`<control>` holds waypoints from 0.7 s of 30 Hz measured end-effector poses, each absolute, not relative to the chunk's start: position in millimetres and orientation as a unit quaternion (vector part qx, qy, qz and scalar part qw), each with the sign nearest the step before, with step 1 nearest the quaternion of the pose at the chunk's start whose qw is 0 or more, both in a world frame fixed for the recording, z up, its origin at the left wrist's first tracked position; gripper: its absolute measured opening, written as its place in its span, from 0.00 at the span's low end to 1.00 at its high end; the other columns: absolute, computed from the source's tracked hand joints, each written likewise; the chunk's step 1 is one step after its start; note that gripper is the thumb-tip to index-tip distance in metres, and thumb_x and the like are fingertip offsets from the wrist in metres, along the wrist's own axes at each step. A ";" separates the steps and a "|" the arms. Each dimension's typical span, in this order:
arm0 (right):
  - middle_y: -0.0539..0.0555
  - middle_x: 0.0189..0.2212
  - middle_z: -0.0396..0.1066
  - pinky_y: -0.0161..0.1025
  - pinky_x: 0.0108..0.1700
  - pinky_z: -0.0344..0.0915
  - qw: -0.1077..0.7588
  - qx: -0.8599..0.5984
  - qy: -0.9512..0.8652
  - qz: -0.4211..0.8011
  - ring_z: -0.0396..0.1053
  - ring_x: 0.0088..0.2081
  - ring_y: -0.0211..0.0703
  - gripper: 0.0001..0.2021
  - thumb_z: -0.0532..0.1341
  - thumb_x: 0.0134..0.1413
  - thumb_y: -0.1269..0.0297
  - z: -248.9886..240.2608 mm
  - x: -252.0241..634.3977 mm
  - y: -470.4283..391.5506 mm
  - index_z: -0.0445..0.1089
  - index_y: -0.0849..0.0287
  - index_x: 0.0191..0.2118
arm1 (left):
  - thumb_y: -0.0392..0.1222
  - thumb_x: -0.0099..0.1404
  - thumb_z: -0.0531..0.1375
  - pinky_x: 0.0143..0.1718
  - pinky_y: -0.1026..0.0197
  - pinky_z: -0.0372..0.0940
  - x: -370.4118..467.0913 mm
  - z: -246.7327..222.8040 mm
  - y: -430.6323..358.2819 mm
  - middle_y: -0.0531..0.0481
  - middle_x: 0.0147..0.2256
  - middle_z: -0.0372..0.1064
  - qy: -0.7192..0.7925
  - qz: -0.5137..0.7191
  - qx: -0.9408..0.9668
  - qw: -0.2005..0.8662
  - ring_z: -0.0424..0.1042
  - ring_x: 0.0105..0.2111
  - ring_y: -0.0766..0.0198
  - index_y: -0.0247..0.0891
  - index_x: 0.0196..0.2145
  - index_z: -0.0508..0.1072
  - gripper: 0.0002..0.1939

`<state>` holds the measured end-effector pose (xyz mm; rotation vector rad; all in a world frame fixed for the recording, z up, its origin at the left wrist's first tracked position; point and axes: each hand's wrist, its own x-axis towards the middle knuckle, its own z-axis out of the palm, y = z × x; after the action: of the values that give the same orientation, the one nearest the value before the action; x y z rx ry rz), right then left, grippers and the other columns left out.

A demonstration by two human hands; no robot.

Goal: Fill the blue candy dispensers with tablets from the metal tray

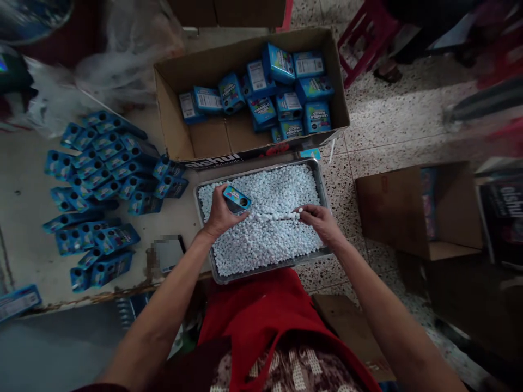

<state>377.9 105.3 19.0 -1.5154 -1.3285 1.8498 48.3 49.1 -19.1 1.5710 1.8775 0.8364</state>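
Note:
My left hand (pixel 223 215) is wrapped round a small blue candy box (pixel 237 198) with a dark round hole in its top, held over the left half of a metal tray (pixel 216 279). Loose pale candies (pixel 261 247) fill the tray. At the tray's right side, the fingers of my right hand (pixel 321 220) are closed on the end of what looks like a narrow scoop (pixel 278 216). A row of white candies lies along it, pointing at the box. The scoop's exact shape is hidden by the candies.
A cardboard box (pixel 208 140) behind the tray holds several blue boxes. More blue candy boxes (pixel 110 163) stand grouped on the table at left, many showing round holes. To the right are another carton (pixel 392 209), a pink stool (pixel 363 32) and a person's foot (pixel 388 73).

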 end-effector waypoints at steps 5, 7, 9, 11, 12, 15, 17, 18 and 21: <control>0.49 0.25 0.71 0.34 0.30 0.57 0.218 -0.553 -0.493 0.635 0.64 0.27 0.36 0.14 0.66 0.51 0.55 42.8 356.0 128.5 0.78 0.60 0.38 | 0.46 0.52 0.73 0.58 0.48 0.63 54.9 -18.2 44.9 0.40 0.54 0.60 0.684 0.318 0.588 0.291 0.66 0.55 0.50 0.41 0.58 0.55 0.42; 0.50 0.25 0.71 0.35 0.31 0.59 0.214 -0.554 -0.529 0.607 0.65 0.28 0.38 0.13 0.64 0.52 0.56 46.6 349.2 134.6 0.78 0.60 0.37 | 0.50 0.54 0.72 0.58 0.47 0.63 53.2 -19.3 43.3 0.40 0.53 0.60 0.678 0.325 0.596 0.280 0.65 0.54 0.49 0.41 0.57 0.56 0.40; 0.50 0.25 0.72 0.37 0.33 0.61 0.202 -0.557 -0.582 0.557 0.67 0.29 0.40 0.12 0.62 0.54 0.58 53.7 342.4 137.7 0.79 0.59 0.36 | 0.53 0.56 0.71 0.58 0.46 0.61 51.4 -20.9 42.0 0.39 0.53 0.61 0.667 0.332 0.611 0.266 0.64 0.54 0.49 0.40 0.56 0.57 0.38; 0.52 0.28 0.75 0.40 0.37 0.64 0.186 -0.557 -0.644 0.491 0.70 0.32 0.43 0.11 0.60 0.57 0.61 65.1 334.3 137.3 0.79 0.58 0.37 | 0.54 0.59 0.69 0.59 0.45 0.60 51.3 -22.1 40.9 0.38 0.53 0.62 0.657 0.332 0.627 0.255 0.63 0.54 0.48 0.39 0.57 0.58 0.36; 0.53 0.30 0.77 0.41 0.40 0.66 0.179 -0.553 -0.674 0.456 0.72 0.34 0.45 0.11 0.59 0.58 0.62 71.7 329.3 135.9 0.79 0.57 0.37 | 0.55 0.60 0.68 0.59 0.45 0.59 52.3 -22.6 40.3 0.38 0.53 0.62 0.654 0.326 0.634 0.253 0.63 0.55 0.47 0.39 0.57 0.58 0.35; 0.56 0.36 0.79 0.45 0.46 0.66 0.143 -0.539 -0.752 0.351 0.73 0.39 0.48 0.11 0.58 0.60 0.65 88.9 308.6 127.8 0.80 0.57 0.39 | 0.54 0.64 0.65 0.60 0.43 0.57 58.5 -24.3 38.4 0.37 0.54 0.62 0.651 0.304 0.648 0.254 0.63 0.56 0.45 0.39 0.59 0.60 0.32; 0.58 0.37 0.78 0.45 0.47 0.65 0.103 -0.533 -0.785 0.298 0.73 0.40 0.49 0.11 0.58 0.61 0.67 95.6 290.6 120.5 0.79 0.58 0.40 | 0.53 0.65 0.63 0.60 0.44 0.57 63.7 -26.8 36.9 0.36 0.54 0.63 0.645 0.303 0.653 0.256 0.63 0.56 0.45 0.39 0.59 0.60 0.30; 0.58 0.36 0.77 0.45 0.46 0.65 0.083 -0.530 -0.796 0.279 0.72 0.39 0.49 0.12 0.57 0.61 0.69 97.9 281.7 116.9 0.79 0.59 0.40 | 0.52 0.66 0.63 0.60 0.44 0.57 65.9 -28.6 36.1 0.36 0.54 0.63 0.640 0.308 0.656 0.256 0.63 0.56 0.45 0.38 0.59 0.60 0.29; 0.60 0.36 0.76 0.44 0.44 0.65 0.056 -0.523 -0.810 0.257 0.72 0.38 0.49 0.13 0.55 0.62 0.71 105.3 267.3 108.7 0.79 0.60 0.41 | 0.51 0.67 0.62 0.59 0.44 0.57 69.2 -35.8 34.1 0.36 0.54 0.64 0.629 0.327 0.657 0.256 0.64 0.55 0.46 0.38 0.58 0.60 0.28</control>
<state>267.3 108.7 105.3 -1.5884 -2.4593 0.7811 69.2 34.1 -35.8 1.7827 1.7074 0.8872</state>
